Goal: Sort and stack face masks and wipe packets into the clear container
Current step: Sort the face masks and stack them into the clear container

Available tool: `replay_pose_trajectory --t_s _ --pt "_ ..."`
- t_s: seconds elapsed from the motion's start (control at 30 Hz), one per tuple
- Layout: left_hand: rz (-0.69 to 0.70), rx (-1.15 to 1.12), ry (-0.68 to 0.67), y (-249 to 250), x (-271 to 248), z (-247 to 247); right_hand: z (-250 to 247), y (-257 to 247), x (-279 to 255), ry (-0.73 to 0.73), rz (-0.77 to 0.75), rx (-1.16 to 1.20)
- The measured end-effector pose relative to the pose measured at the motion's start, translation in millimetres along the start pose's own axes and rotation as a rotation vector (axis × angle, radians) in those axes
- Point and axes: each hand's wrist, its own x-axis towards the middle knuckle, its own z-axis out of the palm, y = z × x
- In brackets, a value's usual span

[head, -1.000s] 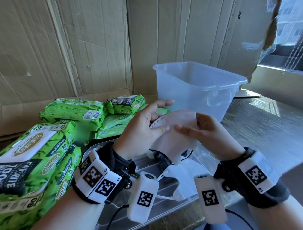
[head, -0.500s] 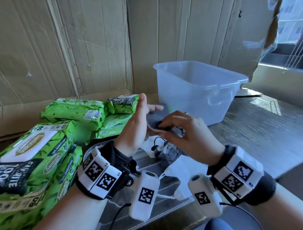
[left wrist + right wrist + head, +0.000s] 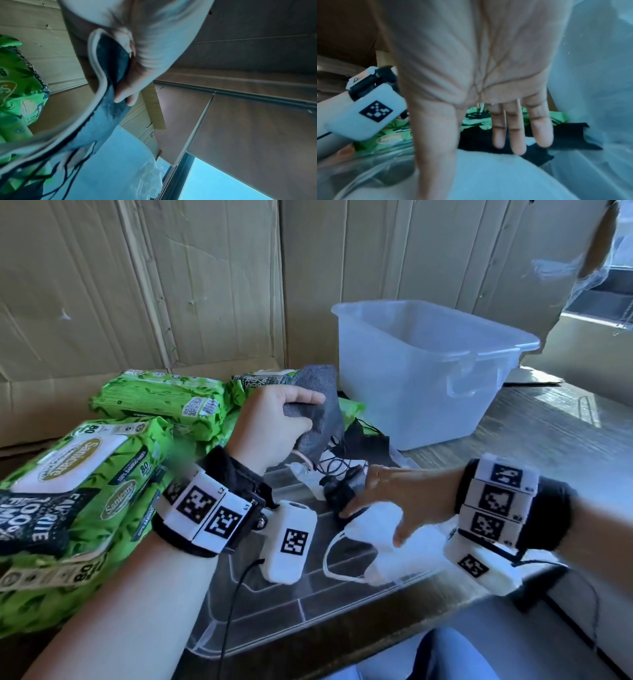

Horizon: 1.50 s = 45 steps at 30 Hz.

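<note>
Above the green wipe packets [image 3: 161, 402], a grey face mask [image 3: 320, 409] hangs pinched in the curled grip of the left hand [image 3: 274, 429], just left of the clear container [image 3: 428, 371]. Nearer on the surface [image 3: 548, 433], the right hand [image 3: 404, 498], fingers [image 3: 517, 135] straight and holding nothing, reaches over a white mask [image 3: 370, 546] beside dark masks [image 3: 366, 443].

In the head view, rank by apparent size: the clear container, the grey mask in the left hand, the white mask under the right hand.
1. clear container
2. grey mask and white mask: look alike, both partly hidden by hands, so unranked.
</note>
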Motion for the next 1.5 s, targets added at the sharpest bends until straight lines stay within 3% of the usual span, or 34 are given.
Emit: replay_pose_trajectory --t_s 0.17,0.37,0.47,0.53,0.67,0.77,0.9,1.0,1.07,1.1,1.2,1.23,1.3,1.37,1.43,1.5 --pt "-0.007 -0.061 0.036 -2 3 -5 7 -7 13 0.095 -0.003 -0.017" --pt "0.01 -0.066 0.055 -2 4 -8 3 -6 22 0.037 0.002 -0.197" --pt "0.011 -0.078 0.06 -3 4 -10 -2 -2 21 0.01 -0.002 -0.146" --pt "0.008 -0.076 0.072 -4 5 -12 -12 3 18 0.066 -0.004 -0.045" --pt "-0.014 -0.038 0.076 -7 8 -14 -43 13 4 0.268 -0.031 0.234" --pt "-0.032 -0.081 0.06 -5 8 -12 -59 15 -9 0.453 -0.117 0.572" --pt "-0.151 -0.275 0.03 -6 11 -9 -70 15 -17 0.984 -0.282 1.019" --pt "-0.14 -0.525 -0.07 -2 7 -6 -63 4 -8 1.118 -0.298 1.262" --pt "-0.096 -0.588 -0.123 0 4 -4 -52 -6 -3 1.035 -0.163 1.213" --pt "-0.08 -0.563 -0.107 0 3 -3 -46 -11 -3 0.928 -0.093 1.174" --pt "-0.016 -0.361 -0.026 -4 4 -1 -38 -17 -8 0.698 0.094 0.797" --pt "0.012 -0.283 -0.022 -4 4 -1 -39 -17 -10 0.728 0.157 0.646" --pt "0.057 -0.138 -0.039 -6 4 0 -46 -20 -13 0.949 0.292 0.296" --pt "0.088 -0.042 -0.108 -7 3 -1 -50 -26 -14 1.131 0.305 0.025" --pt "0.097 -0.029 -0.194 -4 0 0 -50 -27 -10 1.101 0.235 0.026" --pt "0.105 -0.058 -0.216 0 -3 -1 -47 -26 -5 1.056 0.109 0.197"
